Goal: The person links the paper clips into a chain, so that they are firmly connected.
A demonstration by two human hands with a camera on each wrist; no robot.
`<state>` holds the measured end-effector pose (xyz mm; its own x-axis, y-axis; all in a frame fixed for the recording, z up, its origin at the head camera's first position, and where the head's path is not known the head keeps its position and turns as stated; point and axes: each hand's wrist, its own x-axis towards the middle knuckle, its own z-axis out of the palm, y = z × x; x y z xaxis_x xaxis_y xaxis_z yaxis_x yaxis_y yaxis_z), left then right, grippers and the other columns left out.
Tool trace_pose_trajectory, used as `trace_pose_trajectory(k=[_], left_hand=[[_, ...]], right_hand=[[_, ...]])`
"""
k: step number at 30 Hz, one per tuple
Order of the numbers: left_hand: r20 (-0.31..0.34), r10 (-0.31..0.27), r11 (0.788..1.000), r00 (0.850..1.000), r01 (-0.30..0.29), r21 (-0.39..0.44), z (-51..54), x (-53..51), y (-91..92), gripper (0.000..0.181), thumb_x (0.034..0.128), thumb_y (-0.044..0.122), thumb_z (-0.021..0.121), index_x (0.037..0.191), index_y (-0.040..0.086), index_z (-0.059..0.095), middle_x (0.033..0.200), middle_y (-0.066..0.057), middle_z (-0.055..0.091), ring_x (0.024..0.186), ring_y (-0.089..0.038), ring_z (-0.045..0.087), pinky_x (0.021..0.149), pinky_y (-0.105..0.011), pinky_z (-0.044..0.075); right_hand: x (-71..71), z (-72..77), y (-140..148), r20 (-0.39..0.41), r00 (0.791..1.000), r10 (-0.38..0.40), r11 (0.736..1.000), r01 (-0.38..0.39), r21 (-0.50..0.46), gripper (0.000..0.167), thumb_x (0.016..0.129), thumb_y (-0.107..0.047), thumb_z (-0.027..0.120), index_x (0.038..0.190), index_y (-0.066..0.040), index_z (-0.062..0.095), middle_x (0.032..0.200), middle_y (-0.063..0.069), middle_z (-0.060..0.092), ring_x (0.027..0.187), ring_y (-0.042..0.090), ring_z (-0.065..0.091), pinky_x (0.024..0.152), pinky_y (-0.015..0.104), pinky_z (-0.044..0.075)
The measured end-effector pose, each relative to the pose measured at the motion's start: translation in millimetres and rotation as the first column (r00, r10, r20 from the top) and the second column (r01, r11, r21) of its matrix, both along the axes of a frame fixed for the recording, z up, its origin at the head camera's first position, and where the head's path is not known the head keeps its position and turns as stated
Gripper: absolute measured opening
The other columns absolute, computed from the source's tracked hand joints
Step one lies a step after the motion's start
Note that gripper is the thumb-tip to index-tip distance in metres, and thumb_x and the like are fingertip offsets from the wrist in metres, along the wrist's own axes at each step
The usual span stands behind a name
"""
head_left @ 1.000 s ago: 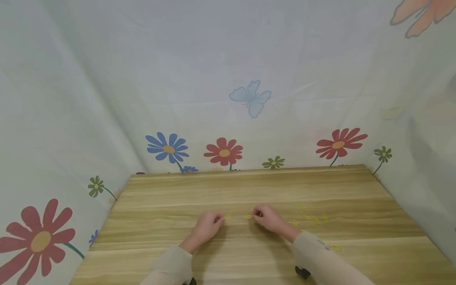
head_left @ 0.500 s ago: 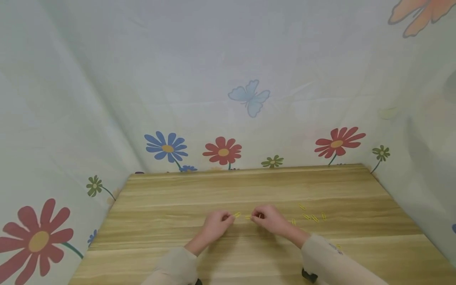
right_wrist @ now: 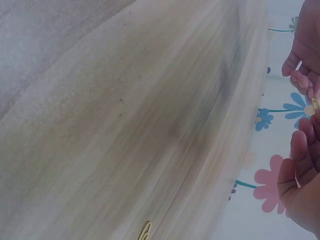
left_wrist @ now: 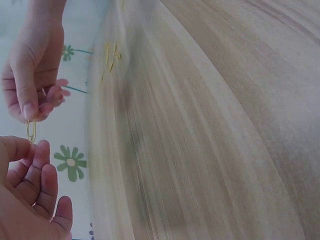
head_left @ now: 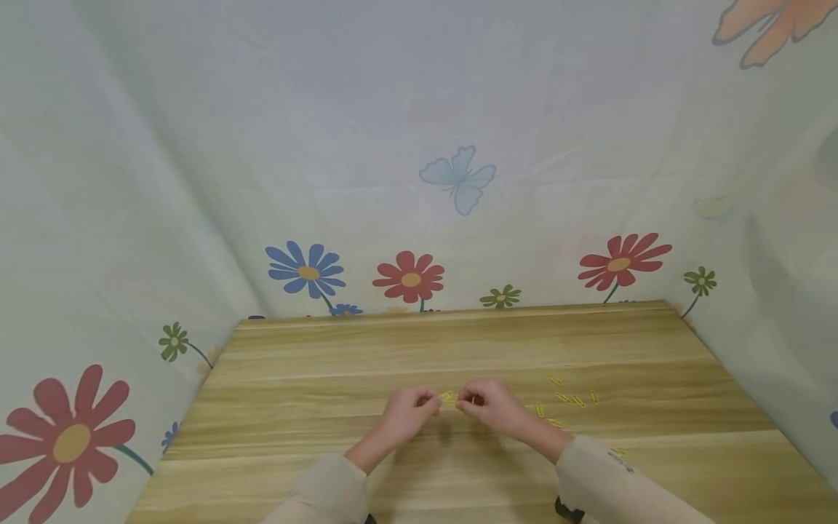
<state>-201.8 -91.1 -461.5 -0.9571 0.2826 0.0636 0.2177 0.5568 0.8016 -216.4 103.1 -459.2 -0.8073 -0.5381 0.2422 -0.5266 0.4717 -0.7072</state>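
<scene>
My left hand [head_left: 407,416] and right hand [head_left: 496,409] almost meet above the middle of the table, each pinching a yellow paper clip between thumb and fingertips. In the head view the yellow paper clips [head_left: 448,397] come together in the small gap between the hands. The left wrist view shows yellow wire loops [left_wrist: 31,131] running from my right thumb [left_wrist: 29,109] down to the fingertips of my left hand [left_wrist: 30,187]. Whether the two clips are hooked together I cannot tell. In the right wrist view the held clip [right_wrist: 315,105] is partly cut off by the frame edge.
Several loose yellow paper clips [head_left: 579,401] lie scattered on the wood-grain table [head_left: 314,364], right of my right hand; one paper clip [head_left: 618,452] lies near my right sleeve [head_left: 602,473]. A white cloth [head_left: 366,145] printed with flowers and butterflies hangs behind and beside the table.
My left hand has moved right with its paper clip, closing the gap to my right hand. The right hand has barely moved, and the clips now meet between the fingertips.
</scene>
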Motion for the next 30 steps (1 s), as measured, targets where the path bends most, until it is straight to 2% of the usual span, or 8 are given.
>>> trace_pose_trajectory(k=[9, 14, 19, 25, 28, 30], left_hand=[[0.009, -0.023, 1.0, 1.0, 0.023, 0.018, 0.5, 2.3, 0.2, 0.023, 0.0863, 0.023, 0.052, 0.086, 0.003, 0.064, 0.074, -0.002, 0.064, 0.064, -0.007, 0.05, 0.054, -0.021, 0.041], [0.016, -0.042, 0.999, 0.999, 0.042, 0.027, 2.0, 4.8, -0.4, 0.024, 0.0866, 0.022, 0.052, 0.087, 0.001, 0.064, 0.074, -0.002, 0.064, 0.061, -0.007, 0.048, 0.051, -0.02, 0.039], [-0.013, -0.071, 0.997, 0.997, 0.072, 0.025, 2.9, 7.5, -1.4, 0.021, 0.0865, 0.019, 0.054, 0.083, 0.001, 0.064, 0.073, -0.002, 0.064, 0.062, -0.005, 0.049, 0.054, -0.019, 0.04], [-0.019, -0.106, 0.994, 0.994, 0.106, 0.027, 3.1, 9.8, -3.1, 0.018, 0.0857, 0.017, 0.055, 0.082, 0.002, 0.064, 0.074, -0.002, 0.064, 0.066, -0.004, 0.052, 0.058, -0.019, 0.042], [-0.008, -0.116, 0.993, 0.993, 0.116, 0.03, 2.0, 10.1, -4.4, 0.019, 0.0857, 0.02, 0.055, 0.084, 0.003, 0.064, 0.076, -0.002, 0.065, 0.068, -0.005, 0.054, 0.061, -0.02, 0.043], [0.008, -0.124, 0.992, 0.992, 0.124, 0.031, 0.7, 10.0, -5.4, 0.02, 0.0858, 0.023, 0.055, 0.086, 0.005, 0.064, 0.078, -0.002, 0.065, 0.071, -0.006, 0.055, 0.064, -0.02, 0.044]], right_hand=[[2.9, -0.9, 1.0, -0.084, 0.996, -0.007, 1.0, 0.006, -0.015, 0.009, 0.083, -0.012, 0.059, 0.078, -0.006, 0.064, 0.069, -0.003, 0.059, 0.06, 0.001, 0.046, 0.053, 0.017, 0.042], [2.6, -0.3, 3.6, -0.067, 0.997, -0.025, 1.0, 0.025, -0.01, 0.009, 0.083, -0.01, 0.059, 0.078, -0.004, 0.063, 0.068, -0.003, 0.058, 0.059, 0.0, 0.044, 0.051, 0.017, 0.041], [0.3, -0.4, 8.9, -0.064, 0.997, -0.045, 0.999, 0.044, -0.022, 0.008, 0.082, -0.008, 0.059, 0.078, -0.003, 0.063, 0.067, -0.002, 0.058, 0.059, 0.0, 0.043, 0.051, 0.017, 0.04], [-0.2, 1.4, 12.7, -0.061, 0.998, -0.024, 0.999, 0.022, -0.034, 0.006, 0.081, -0.007, 0.06, 0.077, -0.003, 0.062, 0.068, 0.0, 0.059, 0.059, -0.001, 0.044, 0.052, 0.017, 0.041], [2.3, 4.0, 13.6, -0.027, 0.999, -0.017, 0.999, 0.016, -0.048, 0.007, 0.081, -0.007, 0.059, 0.077, -0.003, 0.062, 0.069, 0.0, 0.059, 0.06, -0.001, 0.043, 0.052, 0.016, 0.04], [8.7, 13.7, 12.5, -0.004, 1.0, -0.015, 0.998, 0.015, -0.057, 0.006, 0.081, -0.005, 0.059, 0.077, -0.001, 0.061, 0.068, 0.003, 0.058, 0.059, 0.0, 0.042, 0.052, 0.016, 0.039]])
